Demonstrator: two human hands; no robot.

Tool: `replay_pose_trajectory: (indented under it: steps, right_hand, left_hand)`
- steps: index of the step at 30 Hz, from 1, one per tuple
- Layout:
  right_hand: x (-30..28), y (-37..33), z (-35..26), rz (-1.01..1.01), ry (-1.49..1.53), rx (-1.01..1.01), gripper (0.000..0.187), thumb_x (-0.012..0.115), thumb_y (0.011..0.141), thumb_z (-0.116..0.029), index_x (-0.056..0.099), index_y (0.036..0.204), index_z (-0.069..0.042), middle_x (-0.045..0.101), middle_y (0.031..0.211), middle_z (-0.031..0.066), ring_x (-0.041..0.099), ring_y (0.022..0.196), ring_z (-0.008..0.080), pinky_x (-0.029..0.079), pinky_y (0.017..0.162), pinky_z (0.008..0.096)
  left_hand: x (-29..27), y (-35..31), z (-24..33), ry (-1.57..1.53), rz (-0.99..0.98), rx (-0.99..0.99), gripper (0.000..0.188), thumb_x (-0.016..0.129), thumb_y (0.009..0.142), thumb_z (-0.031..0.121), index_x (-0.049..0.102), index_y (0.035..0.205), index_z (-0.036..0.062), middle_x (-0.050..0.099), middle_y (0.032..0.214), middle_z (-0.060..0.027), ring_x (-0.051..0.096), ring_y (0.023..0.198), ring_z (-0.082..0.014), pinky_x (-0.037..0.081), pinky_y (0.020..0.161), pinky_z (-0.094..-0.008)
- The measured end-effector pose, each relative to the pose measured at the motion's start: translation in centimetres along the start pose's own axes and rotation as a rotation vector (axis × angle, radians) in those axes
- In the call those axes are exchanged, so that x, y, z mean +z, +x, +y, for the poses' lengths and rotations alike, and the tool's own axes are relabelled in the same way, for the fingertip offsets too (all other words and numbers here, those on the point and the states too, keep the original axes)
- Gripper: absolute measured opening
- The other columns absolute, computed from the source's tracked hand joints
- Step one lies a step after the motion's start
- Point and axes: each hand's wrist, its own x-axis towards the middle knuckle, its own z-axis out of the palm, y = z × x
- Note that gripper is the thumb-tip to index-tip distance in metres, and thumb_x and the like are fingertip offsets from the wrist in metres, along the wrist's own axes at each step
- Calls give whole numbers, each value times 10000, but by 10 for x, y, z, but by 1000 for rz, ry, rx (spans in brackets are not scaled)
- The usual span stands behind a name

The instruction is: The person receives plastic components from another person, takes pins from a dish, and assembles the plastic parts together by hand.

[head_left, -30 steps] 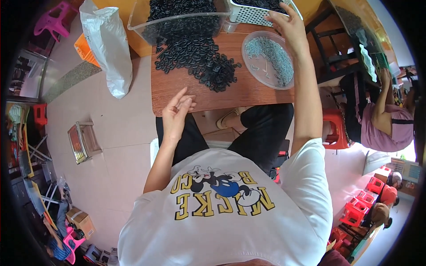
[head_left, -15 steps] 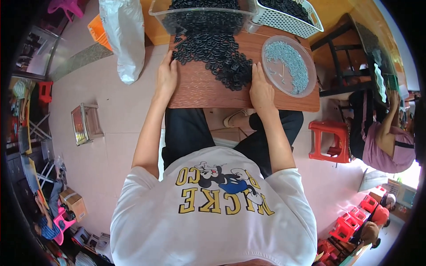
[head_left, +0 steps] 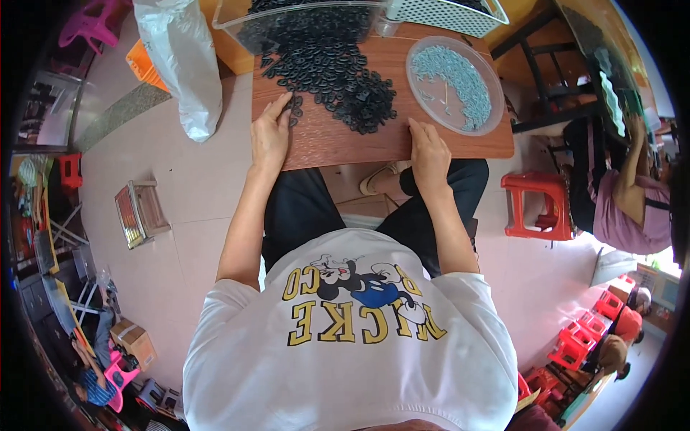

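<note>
On the brown wooden table (head_left: 338, 144) lies a spread of small black ring-shaped parts (head_left: 309, 68), with a denser heap (head_left: 363, 104) nearer to me. My left hand (head_left: 269, 140) rests at the table's left edge, its fingers stretched out against a few loose black rings (head_left: 295, 109). Between the heap and a round clear plastic tub (head_left: 496, 108), my right hand (head_left: 431, 152) lies at the near edge, fingers slightly bent and apart from the heap. The tub holds many small bluish-grey pieces (head_left: 471, 86) and a thin stick (head_left: 446, 97).
A clear bin (head_left: 228, 25) of black parts stands at the table's back, beside a white perforated basket (head_left: 445, 21). A white sack (head_left: 180, 68) hangs at the left. A red stool (head_left: 535, 205) and a seated person (head_left: 632, 208) are at the right.
My right hand has drawn back toward me from the heap's side. My left fingers have shifted onto the table beside loose rings. The whole view has tilted slightly.
</note>
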Motion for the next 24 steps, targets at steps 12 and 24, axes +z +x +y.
replay_pose_trajectory:
  steps: [12,24]
  right_hand:
    - [-33,-28,7,-1,1528,859,245,556,881,2,584,1123,27,611,950,72,589,769,112,484,723,220]
    - [12,-133,54,-144,2130,1025,129,588,868,-40,633,988,-25,640,943,86,609,790,147,496,716,265]
  left_hand:
    - [22,-1,38,79,44,253,271,528,886,47,605,1146,31,523,1282,-151,465,1230,-284,360,1037,-344]
    - [144,61,147,67,-388,685,103,649,740,25,673,836,-5,615,822,-143,585,839,-344,474,744,-404]
